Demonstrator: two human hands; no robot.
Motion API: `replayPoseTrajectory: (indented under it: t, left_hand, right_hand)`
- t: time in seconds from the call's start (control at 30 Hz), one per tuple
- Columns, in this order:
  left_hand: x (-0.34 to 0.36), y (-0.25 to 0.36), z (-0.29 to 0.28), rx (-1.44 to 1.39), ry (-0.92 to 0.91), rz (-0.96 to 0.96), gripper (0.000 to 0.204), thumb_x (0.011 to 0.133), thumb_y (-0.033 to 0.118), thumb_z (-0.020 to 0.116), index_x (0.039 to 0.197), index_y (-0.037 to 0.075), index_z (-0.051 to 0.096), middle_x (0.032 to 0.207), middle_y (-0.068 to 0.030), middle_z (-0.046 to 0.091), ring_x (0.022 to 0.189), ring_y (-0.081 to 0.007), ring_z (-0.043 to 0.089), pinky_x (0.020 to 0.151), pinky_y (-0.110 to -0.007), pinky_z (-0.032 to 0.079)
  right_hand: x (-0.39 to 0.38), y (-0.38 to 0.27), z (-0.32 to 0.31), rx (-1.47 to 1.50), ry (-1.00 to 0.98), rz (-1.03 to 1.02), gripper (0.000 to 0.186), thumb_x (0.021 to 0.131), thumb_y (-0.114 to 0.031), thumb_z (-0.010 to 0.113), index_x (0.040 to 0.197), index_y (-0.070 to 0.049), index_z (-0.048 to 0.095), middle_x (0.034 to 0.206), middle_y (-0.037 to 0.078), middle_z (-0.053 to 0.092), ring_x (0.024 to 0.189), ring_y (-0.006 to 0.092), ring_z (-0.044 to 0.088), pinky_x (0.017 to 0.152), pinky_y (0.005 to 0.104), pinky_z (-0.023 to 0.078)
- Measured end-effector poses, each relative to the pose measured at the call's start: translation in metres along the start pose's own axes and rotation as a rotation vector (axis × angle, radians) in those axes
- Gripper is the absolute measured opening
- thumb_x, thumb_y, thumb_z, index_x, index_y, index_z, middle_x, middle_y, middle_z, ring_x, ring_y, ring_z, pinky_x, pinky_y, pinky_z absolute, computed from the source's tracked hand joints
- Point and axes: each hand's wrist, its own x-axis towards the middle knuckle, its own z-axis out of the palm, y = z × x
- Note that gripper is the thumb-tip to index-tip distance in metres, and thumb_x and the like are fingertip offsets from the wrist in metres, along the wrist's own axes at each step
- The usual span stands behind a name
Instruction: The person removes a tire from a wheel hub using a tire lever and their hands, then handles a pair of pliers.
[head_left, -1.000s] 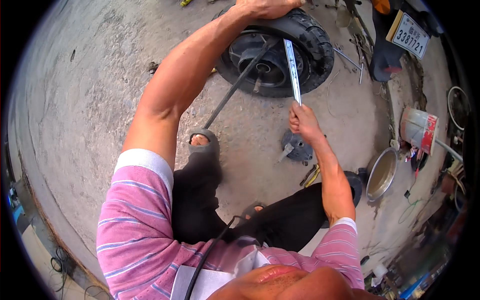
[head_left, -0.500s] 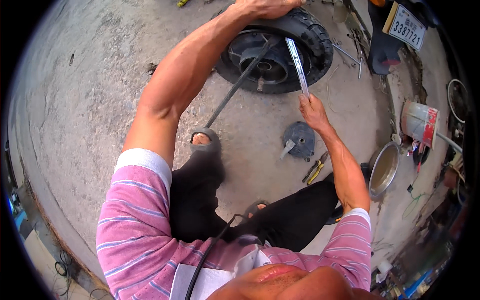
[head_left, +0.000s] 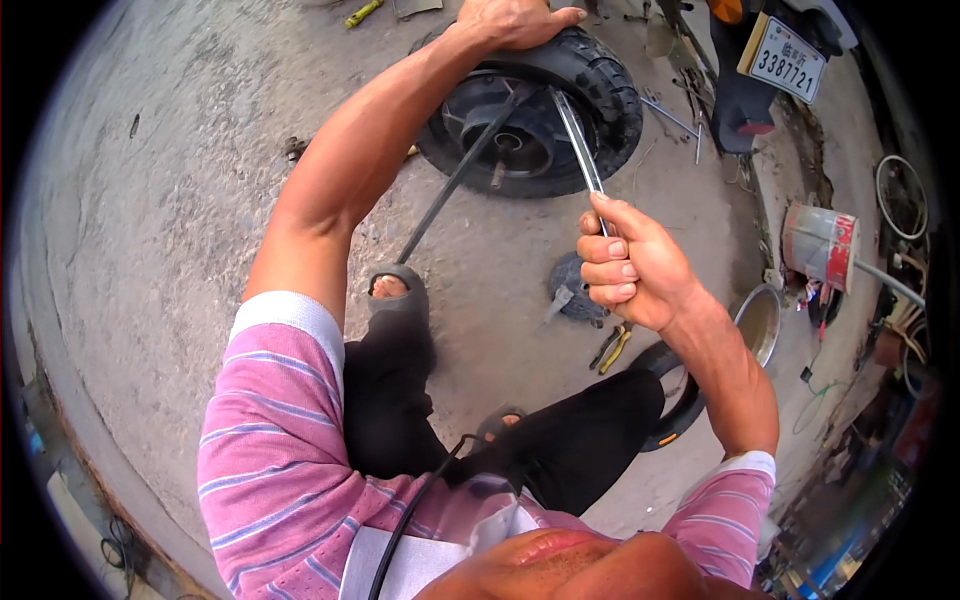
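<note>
Concrete floor: left hand (head_left: 517, 20) presses tyre (head_left: 600, 85), right hand (head_left: 630, 265) grips metal lever (head_left: 577, 145).

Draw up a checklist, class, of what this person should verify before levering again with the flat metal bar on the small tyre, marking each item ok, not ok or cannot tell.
1. Left hand steadies the tyre from the top: ok.
2. Right hand grips the flat metal bar in a closed fist: ok.
3. Bar tip seated between tyre and rim: cannot tell, the tip is too small to make out.
4. Second, dark bar in place across the wheel: ok, its lower end lies by the sandalled foot.
5. Toes away from that bar: not ok, they are bare and close.
6. Pliers out of the way: ok.
</note>
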Motion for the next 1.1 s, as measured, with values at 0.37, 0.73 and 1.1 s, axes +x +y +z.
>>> replayPoseTrajectory:
  t: [0.37, 0.73, 1.1]
  left_hand:
    - [0.005, -0.013, 0.003, -0.029, 0.017, 0.033, 0.071, 0.099, 0.062, 0.046, 0.101, -0.003, 0.077, 0.103, -0.0275, 0.074, 0.102, -0.0429, 0.071, 0.093, -0.049, 0.054]
    - [0.001, -0.001, 0.008, 0.0, 0.054, 0.058, 0.071, 0.099, 0.06, 0.047, 0.091, -0.004, 0.077, 0.096, -0.0271, 0.074, 0.096, -0.0431, 0.072, 0.089, -0.049, 0.055]
    - [-0.001, 0.012, 0.002, 0.0, 0.026, -0.062, 0.074, 0.099, 0.066, 0.047, 0.103, -0.001, 0.078, 0.107, -0.0251, 0.075, 0.106, -0.0399, 0.072, 0.094, -0.047, 0.054]
  right_hand:
    - [0.028, -0.007, -0.036, -0.553, 0.241, -0.087, 0.03, 0.106, -0.04, 0.059, 0.106, -0.01, 0.054, 0.08, -0.001, 0.054, 0.059, 0.007, 0.048, 0.05, 0.0248, 0.038]
    - [0.124, 0.002, -0.151, -1.422, 0.65, -0.919, 0.041, 0.104, -0.038, 0.061, 0.097, 0.003, 0.061, 0.073, 0.024, 0.064, 0.068, 0.0419, 0.065, 0.063, 0.0472, 0.048]
    - [0.106, 0.092, 0.086, 0.51, -0.043, -0.35, 0.032, 0.109, -0.042, 0.05, 0.089, -0.018, 0.048, 0.059, -0.006, 0.032, 0.047, 0.0093, 0.03, 0.046, 0.0273, 0.028]
